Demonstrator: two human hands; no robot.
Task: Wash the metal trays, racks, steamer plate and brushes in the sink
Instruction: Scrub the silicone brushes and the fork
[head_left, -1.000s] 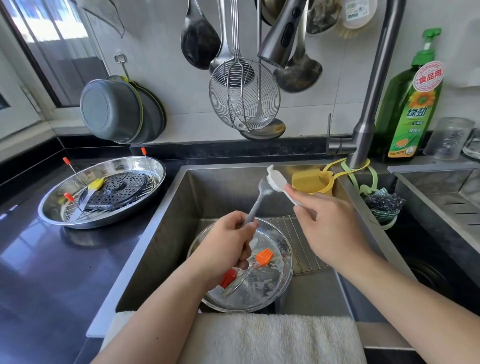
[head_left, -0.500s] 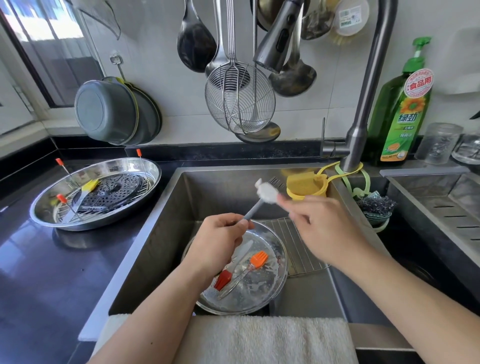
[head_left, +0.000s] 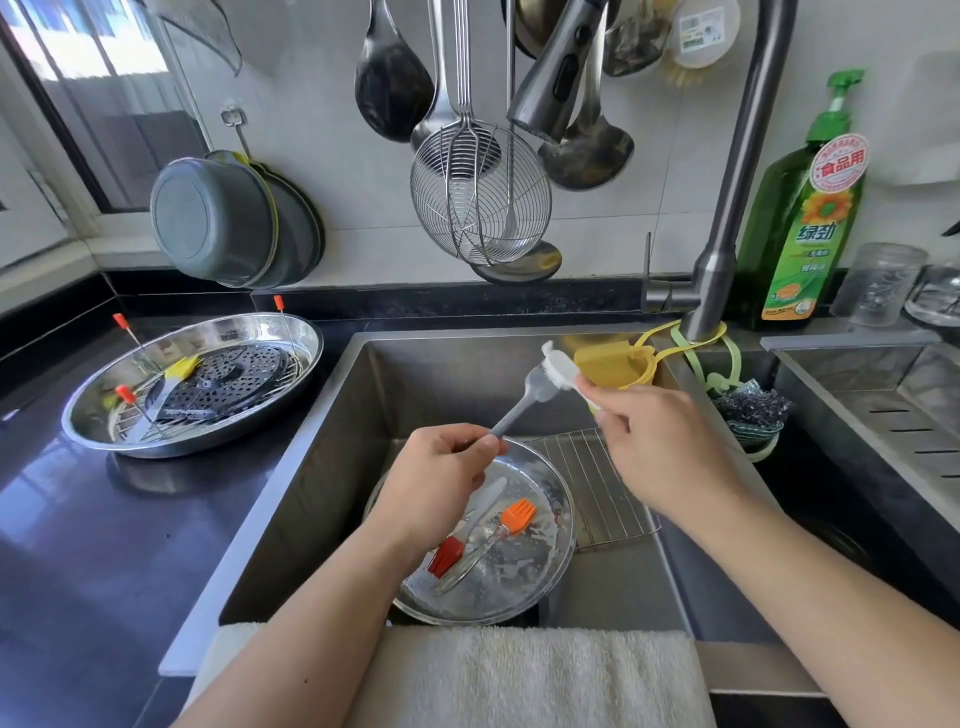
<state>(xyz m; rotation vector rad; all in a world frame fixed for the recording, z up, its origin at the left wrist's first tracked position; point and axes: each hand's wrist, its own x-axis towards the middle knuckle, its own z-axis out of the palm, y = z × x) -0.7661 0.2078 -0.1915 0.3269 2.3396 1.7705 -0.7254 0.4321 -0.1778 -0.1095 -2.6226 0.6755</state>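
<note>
Over the sink (head_left: 322, 467) my left hand (head_left: 436, 478) grips the handle of a grey silicone brush (head_left: 524, 400), its head pointing up and away. My right hand (head_left: 670, 447) holds a white scrubbing brush (head_left: 561, 366) against that head. Below, a round metal tray (head_left: 540, 582) with soapy residue lies in the basin, holding an orange brush (head_left: 517, 514), a red brush (head_left: 447, 556) and a clear handle. A wire rack (head_left: 597, 483) lies partly under the tray. On the left counter a second metal tray (head_left: 104, 436) holds a dark steamer plate (head_left: 228, 382), a rack and a yellow brush (head_left: 182, 368).
The tap's spray head (head_left: 556, 78) hangs above the basin among ladles and a wire skimmer (head_left: 480, 195). A green detergent bottle (head_left: 805, 223) stands at the back right. A yellow holder (head_left: 615, 366) and a scourer (head_left: 750, 410) hang by the tap. A white towel (head_left: 519, 675) covers the front edge.
My right hand has slid the white scrubber back and forth along the grey brush's head. My left hand has kept its grip and stayed over the tray.
</note>
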